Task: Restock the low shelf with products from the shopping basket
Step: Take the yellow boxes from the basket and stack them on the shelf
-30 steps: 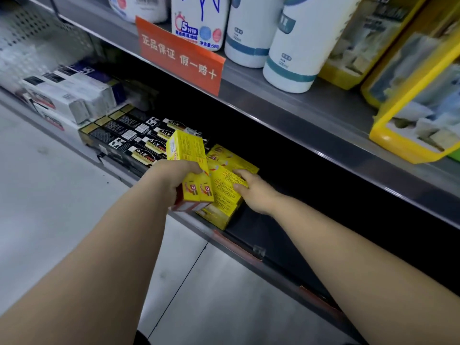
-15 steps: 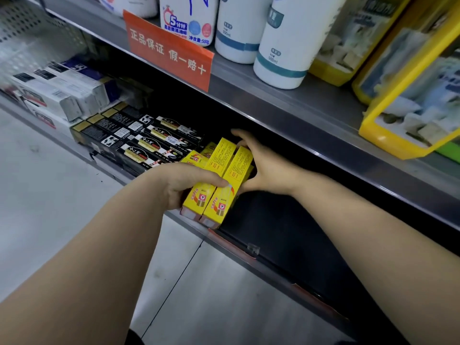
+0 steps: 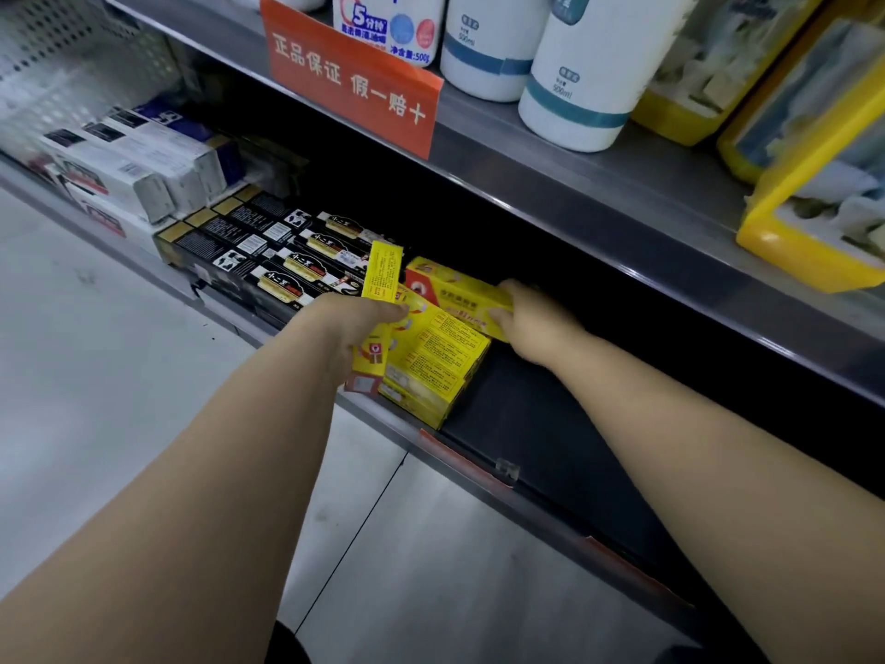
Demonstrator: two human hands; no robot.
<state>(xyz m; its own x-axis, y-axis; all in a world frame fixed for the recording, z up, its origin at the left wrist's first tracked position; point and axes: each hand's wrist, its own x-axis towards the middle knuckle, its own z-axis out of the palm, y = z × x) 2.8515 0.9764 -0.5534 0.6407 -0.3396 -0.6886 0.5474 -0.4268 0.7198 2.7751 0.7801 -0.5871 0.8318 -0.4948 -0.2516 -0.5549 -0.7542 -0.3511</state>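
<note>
We read 正品保证 假一赔十 in white on the orange paper sign hung from the grey metal upper shelf. The white plastic bottle with a blue-and-red label says 5分钟 and 净含量:500g. Two white cylindrical bottles with blue bands say 500ml (the yellow cardboard cartons carry print too small for us).

The left hand, the right hand and both forearms are bare. Dark clothing shows well behind the fingers.

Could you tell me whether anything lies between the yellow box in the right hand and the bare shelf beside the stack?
Nothing visible does. The right hand grips the yellow box over the flat yellow stack, and the low shelf just right of it shows only dark floor.
</note>
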